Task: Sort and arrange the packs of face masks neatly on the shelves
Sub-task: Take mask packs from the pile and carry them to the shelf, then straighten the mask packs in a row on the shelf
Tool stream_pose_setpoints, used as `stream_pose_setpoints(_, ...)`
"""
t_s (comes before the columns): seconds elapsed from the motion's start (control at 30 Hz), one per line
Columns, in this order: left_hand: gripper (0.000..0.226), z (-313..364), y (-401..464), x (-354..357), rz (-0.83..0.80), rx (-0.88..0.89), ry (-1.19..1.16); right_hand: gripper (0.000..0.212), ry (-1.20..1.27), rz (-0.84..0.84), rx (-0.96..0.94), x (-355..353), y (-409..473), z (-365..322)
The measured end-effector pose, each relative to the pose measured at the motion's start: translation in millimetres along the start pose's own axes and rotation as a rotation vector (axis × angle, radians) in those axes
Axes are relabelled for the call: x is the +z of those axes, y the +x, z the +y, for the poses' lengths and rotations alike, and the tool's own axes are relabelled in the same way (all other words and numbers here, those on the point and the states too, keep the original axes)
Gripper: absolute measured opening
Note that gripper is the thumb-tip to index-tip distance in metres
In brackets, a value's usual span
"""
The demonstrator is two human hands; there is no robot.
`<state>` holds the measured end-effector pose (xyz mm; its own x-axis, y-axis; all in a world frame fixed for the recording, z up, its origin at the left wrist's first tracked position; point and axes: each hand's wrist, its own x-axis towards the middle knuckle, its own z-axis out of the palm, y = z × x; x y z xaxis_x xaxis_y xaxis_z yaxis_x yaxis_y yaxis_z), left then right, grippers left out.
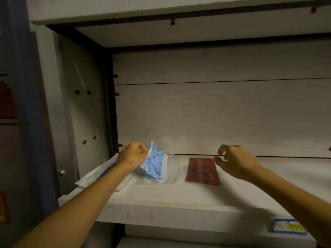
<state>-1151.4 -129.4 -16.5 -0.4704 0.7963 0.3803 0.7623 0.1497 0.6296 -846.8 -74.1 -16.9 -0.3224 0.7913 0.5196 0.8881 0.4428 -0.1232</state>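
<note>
The left hand (133, 154) is pinching the blue mask pack (155, 164) by its top edge, tilting it up from the shelf (161, 199), its lower end touching the board. The right hand (236, 162) is hovering with loosely curled fingers, holding nothing, just beside the red pack (202, 171) lying flat at the right

A blue patterned mask pack (155, 163) (clear-wrapped) is tilted up on its lower edge on the shelf (161, 196). A dark red pack (202, 171) is laid flat to its right, apart from it.
</note>
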Motion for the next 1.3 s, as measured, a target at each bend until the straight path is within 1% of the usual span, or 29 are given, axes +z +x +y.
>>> stream_pose_setpoints(0.1, 0.017, -12, 1, 7, -0.056, 0.007, 0.101, 0.038, -0.011, 0.013, 0.035, -4, -2, -5)
stream_pose_setpoints(0.27, 0.015, -18, 2, 7, -0.093, 0.094, 0.296, 0.037, -0.058, 0.002, 0.052, -11, -9, -13)
stream_pose_setpoints(0.33, 0.034, -19, 1, 6, -0.113, 0.104, 0.446, 0.038, -0.073, -0.003, 0.056, -13, -10, -14)
stream_pose_setpoints(0.4, 0.053, -19, -1, 5, -0.083, 0.141, 0.638, 0.039, -0.085, -0.008, 0.061, -17, -11, -16)
stream_pose_setpoints(0.47, 0.057, -16, -5, 6, -0.011, 0.24, 0.708, 0.039, -0.092, -0.016, 0.061, -21, -13, -19)
stream_pose_setpoints(0.57, 0.05, -5, -13, 10, 0.05, 0.408, 0.682, 0.038, -0.108, -0.024, 0.061, -28, -20, -21)
stream_pose_setpoints(0.73, 0.046, 23, -30, 24, 0.052, 0.537, 0.592, 0.039, -0.181, -0.019, 0.078, -40, -36, -17)
stream_pose_setpoints(0.87, 0.044, 46, -47, 37, 0.017, 0.575, 0.471, 0.041, -0.209, -0.033, 0.088, -55, -54, -10)
stream_pose_setpoints(1.0, 0.044, 70, -56, 37, -0.007, 0.565, 0.441, 0.041, -0.228, -0.065, 0.085, -77, -78, 7)
stream_pose_setpoints(1.17, 0.044, 118, -72, 44, -0.034, 0.602, 0.434, 0.041, -0.268, -0.04, 0.124, -120, -115, 44)
stream_pose_setpoints(1.3, 0.042, 171, -116, 69, -0.106, 0.646, 0.363, 0.041, -0.313, -0.059, 0.187, -158, -161, 85)
